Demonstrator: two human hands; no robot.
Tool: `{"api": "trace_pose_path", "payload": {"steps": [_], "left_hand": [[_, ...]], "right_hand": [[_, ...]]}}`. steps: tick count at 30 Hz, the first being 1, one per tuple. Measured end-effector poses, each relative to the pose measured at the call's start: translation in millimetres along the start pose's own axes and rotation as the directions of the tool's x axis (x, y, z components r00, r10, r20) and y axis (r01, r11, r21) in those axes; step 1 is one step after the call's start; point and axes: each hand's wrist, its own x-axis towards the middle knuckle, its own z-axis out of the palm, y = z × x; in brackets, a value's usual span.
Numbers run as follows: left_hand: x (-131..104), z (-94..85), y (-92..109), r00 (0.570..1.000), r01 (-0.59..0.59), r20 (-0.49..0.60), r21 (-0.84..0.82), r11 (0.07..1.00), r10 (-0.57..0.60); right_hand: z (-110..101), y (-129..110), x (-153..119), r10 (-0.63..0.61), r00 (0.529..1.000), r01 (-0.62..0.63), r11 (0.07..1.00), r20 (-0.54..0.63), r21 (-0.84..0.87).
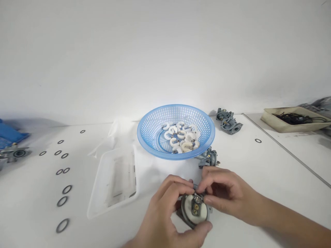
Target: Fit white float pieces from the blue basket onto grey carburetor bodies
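Note:
My left hand (167, 215) is wrapped round a carburetor (184, 208) and holds its open bowl side up. A white float (202, 214) lies inside the round rim, with brass jets (196, 208) between its arms. My right hand (227, 191) is closed at the carburetor's far edge, by the float's hinge. Its thumb and index finger nearly meet there; whatever is pinched between them is too small to make out. Beyond my hands, a blue plastic basket (144, 140) contains several loose white floats (186, 146).
Another carburetor (209, 158) sits against the basket; more carburetors (229, 122) stand behind it. At left are a white tray (99, 186), several black rubber rings (62, 225) and a carburetor (15, 153). A cream bin (274, 123) with thin black parts is at right.

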Motion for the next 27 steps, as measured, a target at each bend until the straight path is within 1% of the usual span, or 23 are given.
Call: {"api": "trace_pose_path", "payload": {"steps": [3, 6, 9, 11, 13, 17, 20, 23, 27], "left_hand": [[0.1, -0.3, 1.0, 1.0, -0.004, -0.003, 0.005, 1.0, 0.004], [-0.1, 0.1, 2.6, 1.0, 0.01, -0.003, -0.006, 1.0, -0.01], [-0.7, 1.6, 3.6, 0.999, 0.042, 0.011, -0.031, 0.999, -0.042], [-0.6, 2.3, 3.6, 0.998, 0.059, 0.025, -0.052, 0.997, -0.058], [0.0, 1.6, 3.4, 0.998, 0.057, 0.03, -0.072, 0.996, -0.055], [0.6, -4.5, 4.2, 0.999, 0.02, 0.052, -0.108, 0.994, -0.015], [0.2, -9.0, 5.1, 0.997, 0.07, 0.024, -0.215, 0.974, -0.067], [0.1, -9.5, 5.2, 0.991, 0.125, -0.019, -0.264, 0.956, -0.135], [-0.7, -6.5, 4.3, 0.99, 0.125, -0.024, -0.284, 0.951, -0.137]], "right_hand": [[-0.1, 0.5, -0.5, 0.012, 1.0, -0.012, 1.0, 0.002, 0.001], [0.1, 2.0, -1.0, -0.003, 1.0, 0.003, 1.0, 0.015, 0.004], [0.7, 2.4, -1.6, -0.052, 0.998, 0.051, 0.999, 0.033, 0.015], [1.0, 0.2, -1.8, -0.096, 0.995, 0.097, 0.995, 0.042, -0.019], [1.0, -4.7, -2.0, -0.113, 0.992, 0.118, 0.99, 0.059, -0.075], [0.9, -18.6, -3.1, -0.025, 0.993, 0.044, 0.986, 0.119, -0.161], [3.4, -24.4, -3.0, 0.036, 0.99, -0.012, 0.985, 0.136, -0.173], [10.0, -23.6, -0.1, 0.065, 0.99, -0.039, 0.978, 0.124, -0.203], [19.9, -17.6, 3.9, 0.068, 0.994, -0.04, 0.957, 0.089, -0.288]]}}
